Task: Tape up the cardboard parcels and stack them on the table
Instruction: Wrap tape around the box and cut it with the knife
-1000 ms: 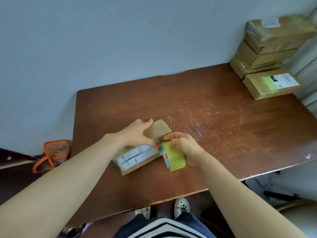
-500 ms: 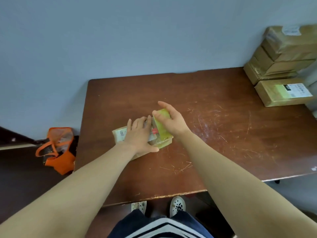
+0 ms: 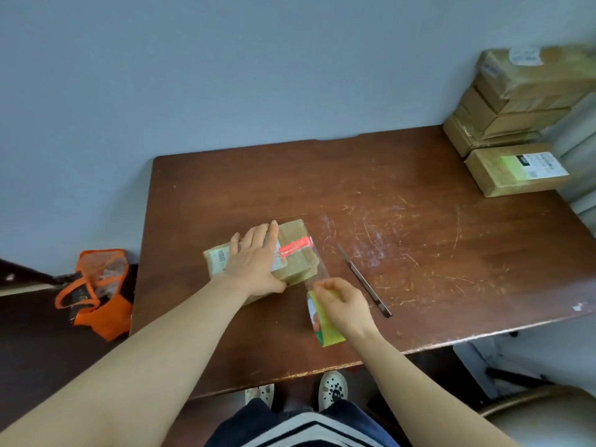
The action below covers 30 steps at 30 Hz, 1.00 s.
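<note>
A small cardboard parcel [image 3: 295, 264] with a white label lies on the brown table [image 3: 403, 227]. My left hand [image 3: 254, 261] presses flat on top of it, fingers straight. My right hand [image 3: 343, 303] grips a yellow-green roll of clear tape [image 3: 325, 324] just right of and nearer than the parcel. A clear strip of tape [image 3: 317, 267] stretches from the roll up onto the parcel, with its red end tab [image 3: 295, 247] stuck on the parcel's top. A stack of taped parcels [image 3: 516, 104] stands at the table's far right corner, with one more parcel [image 3: 516, 172] lying in front of it.
A slim utility knife [image 3: 364, 280] lies on the table to the right of my right hand. An orange bag [image 3: 100, 291] sits on the floor left of the table. My feet show under the table's near edge [image 3: 322, 371]. A wall runs behind the table.
My right hand drew the roll from on top of the parcel back toward me and to the right, pulling out a strip of tape. My left hand stayed pressed on the parcel.
</note>
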Each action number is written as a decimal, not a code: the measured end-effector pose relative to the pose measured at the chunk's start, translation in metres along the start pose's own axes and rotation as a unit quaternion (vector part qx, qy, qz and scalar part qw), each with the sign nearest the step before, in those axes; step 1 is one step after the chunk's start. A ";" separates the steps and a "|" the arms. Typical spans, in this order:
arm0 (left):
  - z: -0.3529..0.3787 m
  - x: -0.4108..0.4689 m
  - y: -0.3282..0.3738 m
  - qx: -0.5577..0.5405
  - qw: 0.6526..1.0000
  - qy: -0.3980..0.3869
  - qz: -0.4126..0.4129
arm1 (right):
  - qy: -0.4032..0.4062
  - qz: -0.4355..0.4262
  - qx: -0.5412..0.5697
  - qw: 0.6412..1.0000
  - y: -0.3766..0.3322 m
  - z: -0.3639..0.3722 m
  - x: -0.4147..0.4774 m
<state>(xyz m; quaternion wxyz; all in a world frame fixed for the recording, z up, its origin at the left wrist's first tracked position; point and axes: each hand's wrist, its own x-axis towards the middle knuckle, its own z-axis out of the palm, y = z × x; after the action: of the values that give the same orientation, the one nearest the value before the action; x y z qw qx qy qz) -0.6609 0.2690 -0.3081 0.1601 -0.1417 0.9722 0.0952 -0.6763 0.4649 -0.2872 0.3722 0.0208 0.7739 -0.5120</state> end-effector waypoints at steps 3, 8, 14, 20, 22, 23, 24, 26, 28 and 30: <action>-0.006 0.001 0.002 -0.043 0.997 -0.054 -0.024 | -0.018 0.027 0.007 0.999 -0.008 0.005 0.012; -0.014 0.017 0.029 -0.089 0.991 0.093 0.026 | -0.021 0.022 0.028 0.999 -0.015 0.006 0.017; 0.012 0.044 0.059 0.007 0.995 0.092 -0.023 | -0.034 0.034 0.073 0.996 -0.010 0.007 0.020; 0.015 0.046 0.054 -0.030 0.995 0.092 0.009 | -0.049 0.037 0.113 0.992 -0.001 0.005 0.019; 0.017 0.039 0.053 -0.012 0.992 0.122 0.030 | -0.052 0.037 0.122 0.990 0.000 0.005 0.019; 0.018 0.037 0.053 0.003 0.992 0.120 0.037 | -0.052 0.038 0.124 0.990 0.000 0.005 0.020; 0.019 0.036 0.053 0.007 0.993 0.113 0.038 | -0.054 0.041 0.125 0.990 -0.001 0.006 0.020; 0.015 0.037 0.056 -0.008 0.995 0.098 0.032 | -0.053 0.045 0.128 0.989 -0.002 0.006 0.021; 0.013 0.037 0.057 -0.019 0.994 0.102 0.034 | -0.054 0.046 0.129 0.989 -0.002 0.006 0.021; 0.015 0.036 0.057 -0.023 0.992 0.117 0.035 | -0.058 0.045 0.131 0.989 -0.003 0.007 0.023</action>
<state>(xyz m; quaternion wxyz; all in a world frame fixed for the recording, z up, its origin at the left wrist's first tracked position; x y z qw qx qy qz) -0.7068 0.3174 -0.3258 0.0385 -0.1213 0.9862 0.1059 -0.6904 0.4502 -0.2999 0.4329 0.0745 0.6759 -0.5917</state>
